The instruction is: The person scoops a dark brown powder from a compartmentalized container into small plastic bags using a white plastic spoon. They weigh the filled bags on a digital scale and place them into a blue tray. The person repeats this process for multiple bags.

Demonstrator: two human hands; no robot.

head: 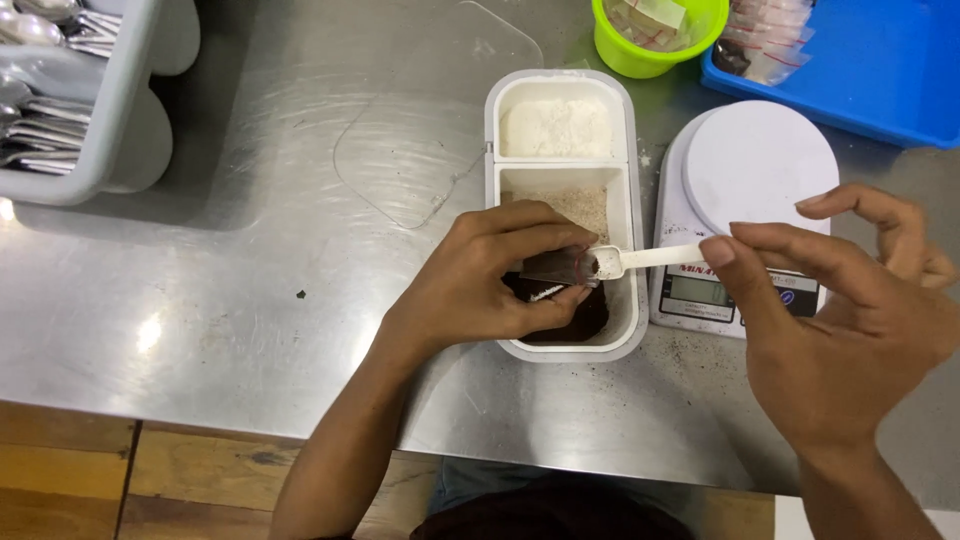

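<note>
Holding a small clear sachet (556,268) by its mouth, the left hand (490,275) pinches it between thumb and fingers directly over the white three-part container (628,150), so that anything that misses the opening falls back into the box rather than onto the steel worktop (250,280). The right hand (840,310) closes its thumb and fingertips around the far end of a little white scoop (640,260), keeping the handle roughly level and the bowl pushed right up to the sachet's mouth; the scoop's bowl and the sachet look to be touching, though how much powder has gone in is too small to tell. The sachet hangs above the boundary between the middle section, which holds a pale beige powder, and the nearest section, which holds something dark; the far section is filled with a white powder. A small white kitchen scale (745,190) sits just beside the container on the right hand's side, close enough that a filled sachet could be weighed with little reach. Beyond it stand a lime-green tub (620,50) and a blue tray (880,70), both holding small packets. A clear lid (420,130) lies flat on the worktop beside the container, out of the way, and a grey cutlery rack (110,120) with spoons sits well apart at the far left corner.
</note>
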